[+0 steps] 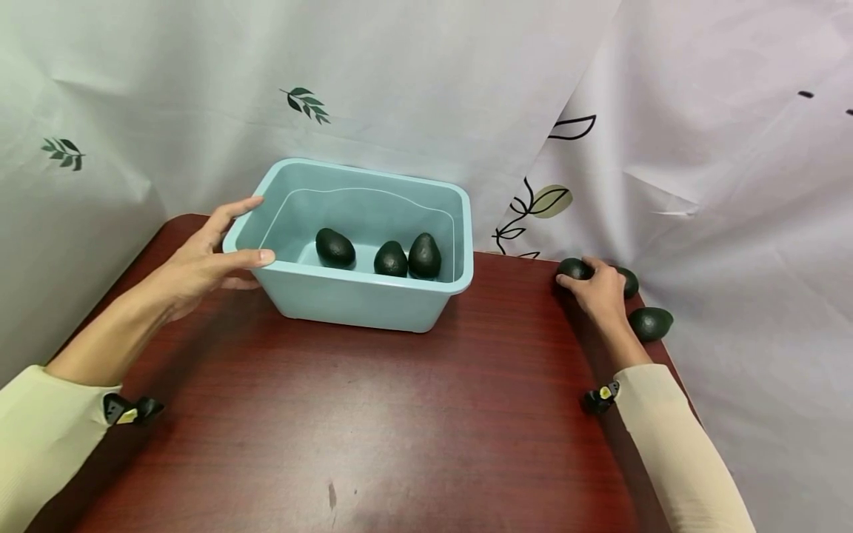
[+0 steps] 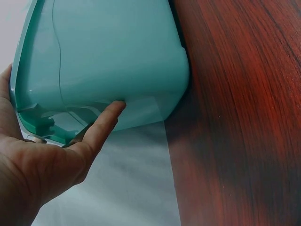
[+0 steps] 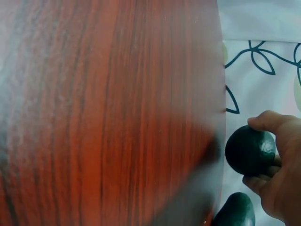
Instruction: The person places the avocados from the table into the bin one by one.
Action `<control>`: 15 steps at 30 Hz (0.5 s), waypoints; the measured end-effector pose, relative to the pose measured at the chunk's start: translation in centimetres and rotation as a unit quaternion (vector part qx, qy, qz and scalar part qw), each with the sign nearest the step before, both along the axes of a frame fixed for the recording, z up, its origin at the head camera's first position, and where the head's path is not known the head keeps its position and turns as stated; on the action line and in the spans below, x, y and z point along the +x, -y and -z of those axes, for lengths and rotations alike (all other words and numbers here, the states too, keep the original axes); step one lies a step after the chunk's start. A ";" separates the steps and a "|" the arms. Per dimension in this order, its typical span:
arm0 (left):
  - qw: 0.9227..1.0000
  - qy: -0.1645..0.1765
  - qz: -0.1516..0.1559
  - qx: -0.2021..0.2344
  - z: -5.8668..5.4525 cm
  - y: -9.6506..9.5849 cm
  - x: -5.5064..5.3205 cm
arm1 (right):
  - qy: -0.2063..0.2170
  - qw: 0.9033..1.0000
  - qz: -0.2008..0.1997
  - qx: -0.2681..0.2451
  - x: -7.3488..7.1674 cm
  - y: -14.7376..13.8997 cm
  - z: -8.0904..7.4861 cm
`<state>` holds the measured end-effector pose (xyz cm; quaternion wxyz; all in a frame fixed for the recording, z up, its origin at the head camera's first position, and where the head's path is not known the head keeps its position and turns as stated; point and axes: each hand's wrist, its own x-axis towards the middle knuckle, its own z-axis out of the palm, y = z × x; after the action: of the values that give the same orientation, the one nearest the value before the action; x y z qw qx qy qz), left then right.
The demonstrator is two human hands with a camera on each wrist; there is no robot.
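Observation:
My left hand (image 1: 200, 259) grips the left end of a light blue plastic bin (image 1: 353, 300), one fingertip at the back rim and another over the front corner. In the left wrist view, a finger (image 2: 106, 121) lies against the bin's outer wall. Three dark green avocados, one of them upright (image 1: 424, 256), sit on the bin's floor. At the table's far right corner, my right hand (image 1: 603, 292) holds an avocado (image 3: 249, 149) between thumb and fingers. Another avocado (image 1: 628, 282) is partly hidden behind that hand, and one more avocado (image 1: 650, 324) lies beside the wrist.
The dark red wooden table (image 1: 400, 414) has its right edge close by the loose avocados. A pale curtain (image 1: 413, 81) with leaf prints hangs right behind the bin and along both sides.

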<state>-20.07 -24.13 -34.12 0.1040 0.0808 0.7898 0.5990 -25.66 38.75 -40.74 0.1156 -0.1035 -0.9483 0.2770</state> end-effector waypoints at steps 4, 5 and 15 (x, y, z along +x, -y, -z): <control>1.000 -0.001 0.000 0.000 0.1 0.1 0.0 | -0.023 1.000 -0.006 -0.021 0.0 0.2 -0.1; 1.000 -0.001 0.000 0.000 0.1 0.1 0.1 | -0.028 0.999 -0.007 -0.023 0.0 0.3 -0.2; 1.000 0.002 0.002 0.002 0.1 0.1 0.0 | -0.069 0.997 -0.019 -0.027 -0.1 1.4 -1.0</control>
<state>-20.03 -24.23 -34.23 0.1061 0.0813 0.7880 0.6010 -25.77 37.37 -39.77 0.1728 -0.0691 -0.9320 0.3110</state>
